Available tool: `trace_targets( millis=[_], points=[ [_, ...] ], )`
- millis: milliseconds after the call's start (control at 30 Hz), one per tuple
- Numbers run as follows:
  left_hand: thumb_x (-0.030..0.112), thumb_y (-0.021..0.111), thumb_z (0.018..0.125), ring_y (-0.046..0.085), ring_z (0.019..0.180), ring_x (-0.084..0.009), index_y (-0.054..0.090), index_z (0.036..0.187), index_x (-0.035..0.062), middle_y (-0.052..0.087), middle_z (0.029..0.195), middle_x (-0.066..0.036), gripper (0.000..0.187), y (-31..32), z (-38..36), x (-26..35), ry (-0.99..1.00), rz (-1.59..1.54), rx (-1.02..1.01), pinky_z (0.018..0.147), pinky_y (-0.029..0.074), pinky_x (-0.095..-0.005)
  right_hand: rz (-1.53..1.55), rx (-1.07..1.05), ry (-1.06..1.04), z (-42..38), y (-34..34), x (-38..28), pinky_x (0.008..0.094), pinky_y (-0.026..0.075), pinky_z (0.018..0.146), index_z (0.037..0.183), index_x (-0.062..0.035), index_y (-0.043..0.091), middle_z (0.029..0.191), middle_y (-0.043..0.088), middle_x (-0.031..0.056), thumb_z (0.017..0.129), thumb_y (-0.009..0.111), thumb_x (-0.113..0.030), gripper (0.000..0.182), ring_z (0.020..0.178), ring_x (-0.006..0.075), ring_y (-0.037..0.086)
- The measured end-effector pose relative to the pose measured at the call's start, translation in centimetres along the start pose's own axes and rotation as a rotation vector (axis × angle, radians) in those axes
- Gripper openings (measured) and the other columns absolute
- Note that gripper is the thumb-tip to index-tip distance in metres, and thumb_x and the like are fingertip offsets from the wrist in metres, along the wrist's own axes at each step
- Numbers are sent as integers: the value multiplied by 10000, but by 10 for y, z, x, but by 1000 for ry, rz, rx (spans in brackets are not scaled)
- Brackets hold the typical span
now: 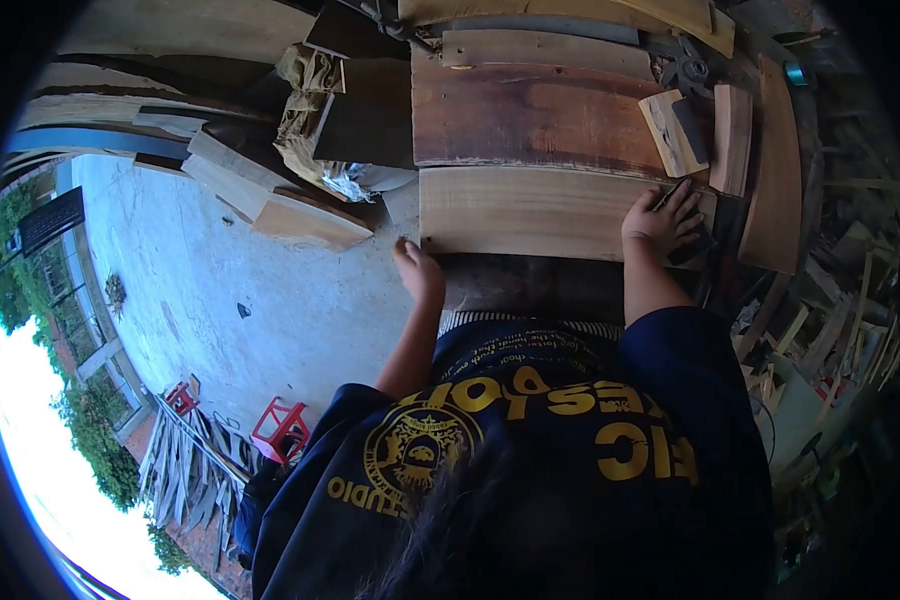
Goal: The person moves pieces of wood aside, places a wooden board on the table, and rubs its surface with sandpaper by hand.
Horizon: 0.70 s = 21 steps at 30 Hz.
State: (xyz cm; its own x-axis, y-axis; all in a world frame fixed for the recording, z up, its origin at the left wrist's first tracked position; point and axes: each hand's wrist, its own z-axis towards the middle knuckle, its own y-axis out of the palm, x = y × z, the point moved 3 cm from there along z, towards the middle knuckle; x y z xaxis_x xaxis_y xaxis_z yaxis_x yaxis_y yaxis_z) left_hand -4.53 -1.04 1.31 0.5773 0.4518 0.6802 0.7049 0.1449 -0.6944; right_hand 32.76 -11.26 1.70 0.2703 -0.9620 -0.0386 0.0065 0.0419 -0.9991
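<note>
A pale wooden plank lies across the workbench in front of me. My left hand grips the plank's near left corner. At the plank's right end, my right hand presses down on a dark sanding block, fingers spread over it. A darker reddish-brown board lies just beyond the pale plank. My dark blue shirt with yellow print fills the bottom of the view.
Small wood offcuts and a curved piece lie at the right. Stacked boards and crumpled cloth sit at the left. Scrap wood litters the ground at right. Below left is a concrete floor with red stools.
</note>
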Motion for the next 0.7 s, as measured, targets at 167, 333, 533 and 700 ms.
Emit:
trace_targets(
  millis=[167,333,533,700],
  points=[
    [444,213,951,581,885,-461,566,1071,40,636,921,-244,549,10,-11,1,-38,405,-147,775,446,-535,15,23,-15,0,-3,-1,536,77,1116,1468,-234,189,1527,170,83,913,298,-463,610,1390,383,141],
    [418,173,952,585,811,-466,542,944,76,633,859,-242,503,11,-9,8,-17,451,-137,700,441,-555,69,-10,-233,-4,2,18,563,91,1102,1445,-260,276,1517,212,81,934,373,-401,539,1376,411,171],
    [429,181,949,578,813,-471,538,948,93,635,838,-229,490,12,-9,2,-49,478,-137,702,440,-549,177,-265,-831,-86,-13,-65,573,88,1101,1414,-288,348,1498,273,56,910,484,-324,523,1374,411,187],
    [448,185,946,581,817,-466,558,915,85,638,848,-225,522,11,-11,5,-41,459,-122,712,440,-543,182,-215,-736,-120,-5,-104,584,47,1096,1429,-250,322,1515,234,47,915,459,-345,540,1384,414,148]
  ],
)
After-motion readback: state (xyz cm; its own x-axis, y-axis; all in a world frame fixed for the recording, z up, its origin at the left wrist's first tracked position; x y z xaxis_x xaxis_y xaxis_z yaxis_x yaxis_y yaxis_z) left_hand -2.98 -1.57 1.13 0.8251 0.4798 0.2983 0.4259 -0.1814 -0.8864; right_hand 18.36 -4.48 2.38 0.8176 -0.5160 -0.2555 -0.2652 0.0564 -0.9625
